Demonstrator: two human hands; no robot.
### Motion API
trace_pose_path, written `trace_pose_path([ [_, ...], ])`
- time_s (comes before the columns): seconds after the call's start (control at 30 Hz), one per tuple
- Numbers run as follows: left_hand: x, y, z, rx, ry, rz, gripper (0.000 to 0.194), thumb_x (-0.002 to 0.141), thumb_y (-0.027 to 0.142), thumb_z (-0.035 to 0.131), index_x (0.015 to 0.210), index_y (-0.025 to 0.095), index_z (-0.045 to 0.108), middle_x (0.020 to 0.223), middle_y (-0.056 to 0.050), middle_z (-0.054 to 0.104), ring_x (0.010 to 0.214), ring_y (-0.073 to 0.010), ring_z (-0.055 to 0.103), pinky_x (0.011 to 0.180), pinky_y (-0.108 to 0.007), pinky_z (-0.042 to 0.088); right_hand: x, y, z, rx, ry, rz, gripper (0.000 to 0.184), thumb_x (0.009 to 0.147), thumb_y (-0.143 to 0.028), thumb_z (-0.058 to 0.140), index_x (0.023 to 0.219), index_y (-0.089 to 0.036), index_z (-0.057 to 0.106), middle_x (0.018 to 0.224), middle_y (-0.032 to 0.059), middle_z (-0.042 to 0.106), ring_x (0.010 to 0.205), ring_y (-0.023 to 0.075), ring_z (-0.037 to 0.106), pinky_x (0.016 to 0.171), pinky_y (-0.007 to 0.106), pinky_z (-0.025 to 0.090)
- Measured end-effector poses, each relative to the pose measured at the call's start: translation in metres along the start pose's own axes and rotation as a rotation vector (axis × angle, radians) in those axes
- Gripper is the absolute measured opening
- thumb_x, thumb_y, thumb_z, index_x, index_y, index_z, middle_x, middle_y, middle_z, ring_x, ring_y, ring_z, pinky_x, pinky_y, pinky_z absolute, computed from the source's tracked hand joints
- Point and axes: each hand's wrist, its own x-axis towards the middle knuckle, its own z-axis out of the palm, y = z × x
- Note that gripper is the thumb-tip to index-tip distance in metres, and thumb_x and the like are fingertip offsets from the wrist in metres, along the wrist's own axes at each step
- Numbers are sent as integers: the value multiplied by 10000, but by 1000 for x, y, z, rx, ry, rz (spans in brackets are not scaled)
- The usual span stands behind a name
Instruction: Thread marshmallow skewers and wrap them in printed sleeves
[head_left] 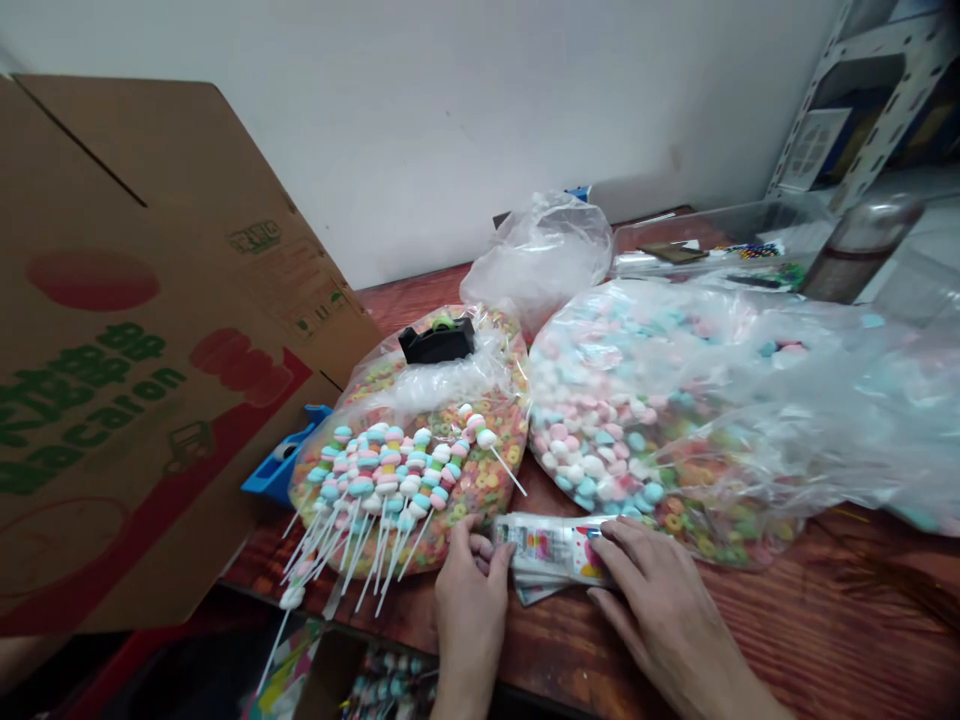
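A small stack of printed plastic wrappers (547, 549) lies near the table's front edge. My left hand (471, 600) is at the stack's left end, fingers curled and thumb against the top wrapper's edge. Over the right end rests my right hand (660, 600), fingers stretched out and apart, thumb away from them. Left of the wrappers, many marshmallow skewers (386, 470) on white sticks lie on a clear bag of ring-shaped candies (495, 470). One separate skewer (480, 430) lies at their right, its stick pointing toward the wrappers.
A large cardboard box (150, 330) stands at left, beside a blue tape dispenser (281, 465). A black tape dispenser (439, 342) sits on the candy bag. A big bag of marshmallows (600, 400) fills the right. Behind are a bottle (859, 255) and a clear tray (705, 235).
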Motion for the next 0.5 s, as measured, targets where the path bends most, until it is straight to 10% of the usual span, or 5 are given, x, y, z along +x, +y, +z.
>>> trace_pose_path([
  [0.13, -1, -10, 2, -33, 89, 159, 182, 879, 362, 587, 806, 204, 640, 738, -22, 668, 707, -203, 636, 678, -307, 482, 3, -6, 2, 60, 67, 64, 262, 935, -254, 538, 1168, -169, 624, 1187, 127, 660, 1123, 314, 561, 952, 478, 407],
  [0.37, -4, -11, -4, 132, 303, 596, 161, 869, 189, 619, 996, 238, 704, 965, -53, 751, 918, -233, 669, 878, -368, 449, 15, -22, 2, 82, 134, 128, 360, 965, -398, 495, 1200, -166, 640, 1258, 135, 666, 1189, 322, 560, 1041, 505, 325],
  [0.5, -4, -10, -10, -124, 340, 395, 110, 876, 242, 602, 928, 225, 698, 914, -57, 726, 883, -219, 663, 830, -328, 483, 24, -23, 17, 40, 109, 71, 387, 899, -331, 614, 1222, -117, 619, 1205, 143, 702, 1117, 300, 624, 1088, 489, 278],
])
